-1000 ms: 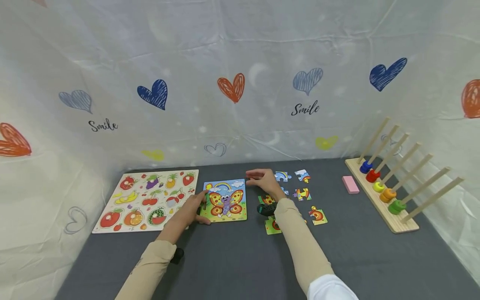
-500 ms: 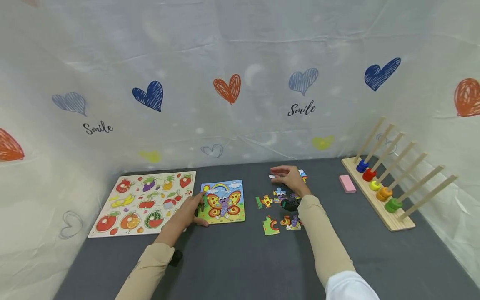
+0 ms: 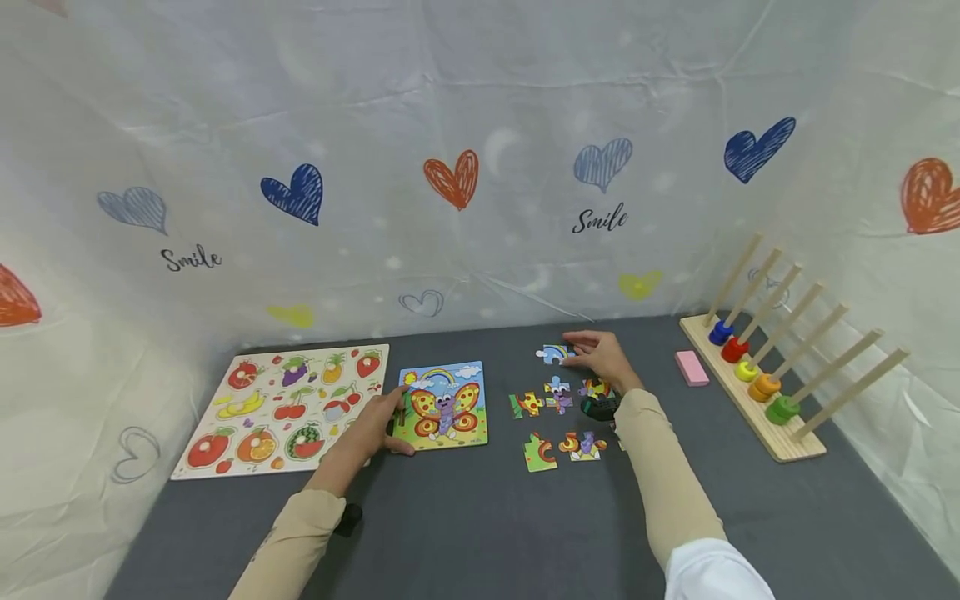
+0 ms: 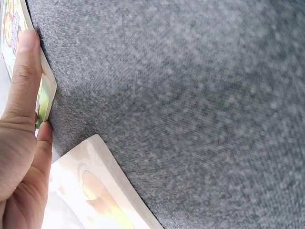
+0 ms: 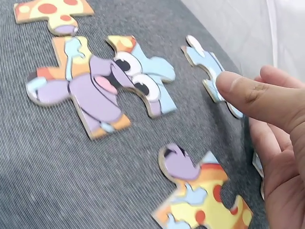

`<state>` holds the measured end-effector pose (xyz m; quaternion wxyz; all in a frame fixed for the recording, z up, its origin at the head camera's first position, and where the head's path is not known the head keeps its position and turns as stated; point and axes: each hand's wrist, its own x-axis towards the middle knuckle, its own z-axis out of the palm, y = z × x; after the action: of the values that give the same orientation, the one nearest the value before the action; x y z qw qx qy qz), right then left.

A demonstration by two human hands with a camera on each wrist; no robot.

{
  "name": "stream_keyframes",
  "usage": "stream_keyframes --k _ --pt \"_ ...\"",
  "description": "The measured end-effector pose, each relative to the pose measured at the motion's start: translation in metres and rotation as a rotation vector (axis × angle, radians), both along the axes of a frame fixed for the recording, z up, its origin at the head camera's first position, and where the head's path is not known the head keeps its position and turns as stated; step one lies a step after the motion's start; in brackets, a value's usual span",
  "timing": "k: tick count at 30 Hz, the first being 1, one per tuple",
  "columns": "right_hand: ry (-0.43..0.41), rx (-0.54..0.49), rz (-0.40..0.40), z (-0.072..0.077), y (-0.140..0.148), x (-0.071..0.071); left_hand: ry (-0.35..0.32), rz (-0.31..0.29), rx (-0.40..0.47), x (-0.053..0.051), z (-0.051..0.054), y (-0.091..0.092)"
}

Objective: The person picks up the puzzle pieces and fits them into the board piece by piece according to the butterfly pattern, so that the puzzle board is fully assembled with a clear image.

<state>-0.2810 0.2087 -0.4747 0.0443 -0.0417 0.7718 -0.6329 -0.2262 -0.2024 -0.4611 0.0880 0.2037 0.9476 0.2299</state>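
My left hand [image 3: 375, 423] holds the left side of a square butterfly board [image 3: 446, 404]. In the left wrist view, its thumb [image 4: 25, 76] lies along the board's edge and another fingertip meets the corner. My right hand [image 3: 603, 358] hovers over the back row of loose jigsaw pieces, thumb and fingers apart. Beside its thumb is a rainbow-and-cloud piece [image 3: 553, 354]; in the right wrist view the thumb overlaps that piece's end. Another piece [image 5: 258, 164] lies mostly hidden under the fingers. Face piece [image 3: 558, 395] and yellow-red wing piece [image 5: 209, 198] lie nearer.
A large fruit board [image 3: 288, 408] lies left of the butterfly board. Several more jigsaw pieces, such as a green corner piece [image 3: 540, 452], lie in front. A pink block [image 3: 692, 368] and a wooden peg stand with coloured rings [image 3: 765, 387] are at the right.
My right hand has moved rightward from the butterfly board's right edge, across the rainbow piece, to the back right pieces. My left hand stays on the board. The head view has shifted slightly.
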Motion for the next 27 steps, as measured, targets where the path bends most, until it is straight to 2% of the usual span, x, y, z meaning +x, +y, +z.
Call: stream_keyframes --k 11,20,27 --pt "-0.002 0.011 -0.001 -0.0028 0.0093 0.0023 0.036 -0.019 0.006 -0.0020 -0.0052 -0.0011" --pt "-0.022 0.039 -0.039 -0.0039 0.0080 -0.0013 0.016 -0.005 0.005 -0.0012 -0.0044 -0.0002" --pt "-0.021 0.055 -0.023 -0.0054 0.0031 -0.0024 0.017 0.006 0.003 0.0005 -0.0037 -0.0006"
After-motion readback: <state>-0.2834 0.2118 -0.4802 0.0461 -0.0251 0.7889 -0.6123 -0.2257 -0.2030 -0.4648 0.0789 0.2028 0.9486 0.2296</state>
